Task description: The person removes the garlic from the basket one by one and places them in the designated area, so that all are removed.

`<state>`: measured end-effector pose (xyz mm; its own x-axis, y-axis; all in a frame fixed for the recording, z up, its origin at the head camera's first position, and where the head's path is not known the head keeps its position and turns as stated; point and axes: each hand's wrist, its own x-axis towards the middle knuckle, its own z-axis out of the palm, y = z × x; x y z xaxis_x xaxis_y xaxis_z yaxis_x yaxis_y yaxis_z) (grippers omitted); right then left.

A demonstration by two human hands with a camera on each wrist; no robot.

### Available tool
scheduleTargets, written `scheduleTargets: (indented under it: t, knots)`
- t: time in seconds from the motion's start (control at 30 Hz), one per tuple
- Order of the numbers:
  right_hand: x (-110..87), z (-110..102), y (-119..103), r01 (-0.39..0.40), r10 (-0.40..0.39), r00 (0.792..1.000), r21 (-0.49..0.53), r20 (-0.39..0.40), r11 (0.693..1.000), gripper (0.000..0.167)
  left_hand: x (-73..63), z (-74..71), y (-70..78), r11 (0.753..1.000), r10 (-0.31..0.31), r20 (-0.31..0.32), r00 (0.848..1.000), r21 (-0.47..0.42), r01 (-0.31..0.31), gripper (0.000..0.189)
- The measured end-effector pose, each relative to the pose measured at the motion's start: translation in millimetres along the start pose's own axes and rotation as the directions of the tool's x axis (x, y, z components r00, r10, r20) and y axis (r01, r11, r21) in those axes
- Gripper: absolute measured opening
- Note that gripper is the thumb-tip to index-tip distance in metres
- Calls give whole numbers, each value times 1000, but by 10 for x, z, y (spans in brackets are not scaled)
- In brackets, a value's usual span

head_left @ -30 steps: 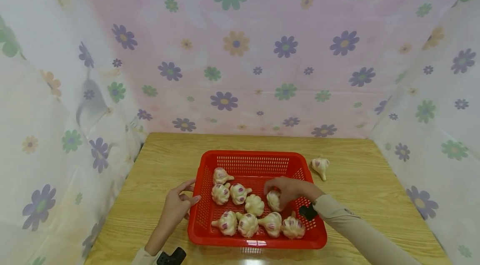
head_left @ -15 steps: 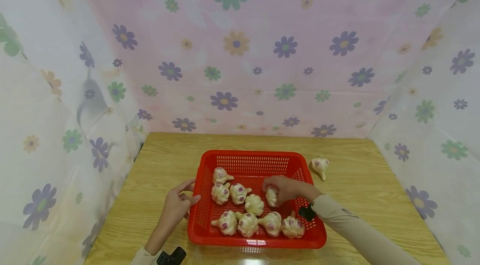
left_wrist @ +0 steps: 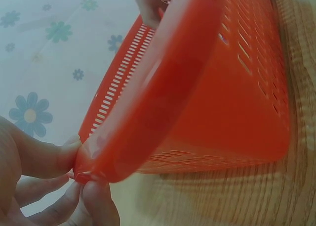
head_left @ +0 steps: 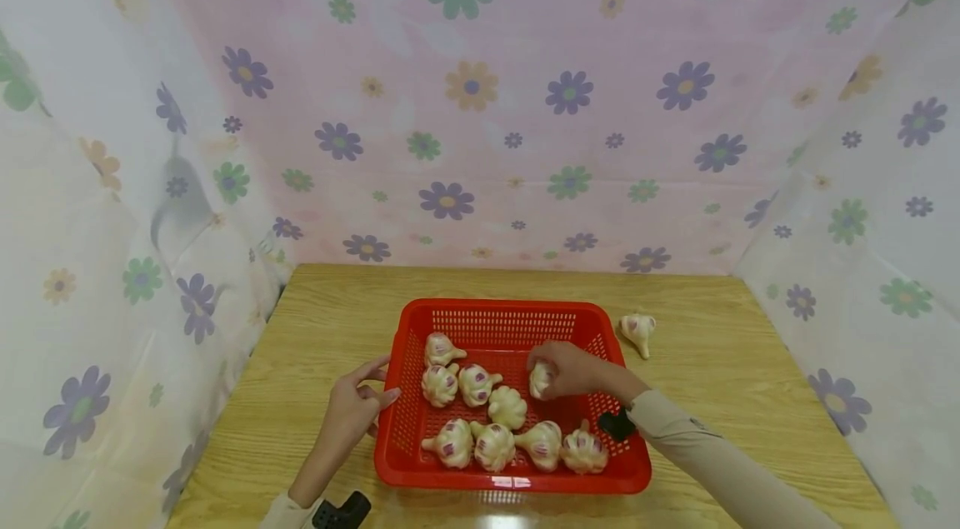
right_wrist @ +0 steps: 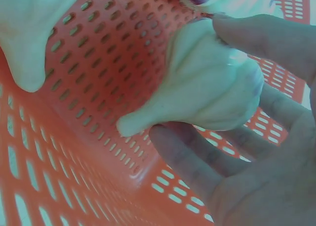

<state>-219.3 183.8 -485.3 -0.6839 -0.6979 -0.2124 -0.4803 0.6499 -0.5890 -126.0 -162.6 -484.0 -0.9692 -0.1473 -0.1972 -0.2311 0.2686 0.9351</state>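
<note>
A red slotted plastic basket (head_left: 510,306) stands on the wooden table in the head view. My left hand (head_left: 351,408) pinches its left rim between thumb and fingers; the left wrist view shows the thumb (left_wrist: 54,157) on top of the rim. Inside the basket's right half, my right hand (head_left: 576,371) grips a garlic bulb (right_wrist: 207,82), its thumb on one side and fingers on the other, the stem poking out past the fingertips. In the head view the hand partly hides this bulb. Several other garlic bulbs lie in the basket, some in a front row (head_left: 495,447), others at left (head_left: 439,386).
One more garlic bulb (head_left: 638,332) lies on the table (head_left: 705,346), just right of the basket's back corner. Flower-patterned cloth (head_left: 480,137) hangs behind the table and along both sides.
My right hand has shifted slightly toward the back of the basket with the garlic bulb in its grip. My left hand and the basket have stayed put.
</note>
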Motion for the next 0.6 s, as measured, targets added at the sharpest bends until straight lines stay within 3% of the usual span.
scheduleTargets:
  t: [0.23, 0.6]
  knots:
    - [-97, -113, -55, 17, -11, 996, 60, -87, 998, 32, 0, -4, 5, 1000, 10, -5, 1000, 8, -10, 50]
    - [-305, -351, -159, -25, 51, 977, 126, -208, 992, 45, -6, 7, 16, 1000, 7, -8, 1000, 16, -7, 51]
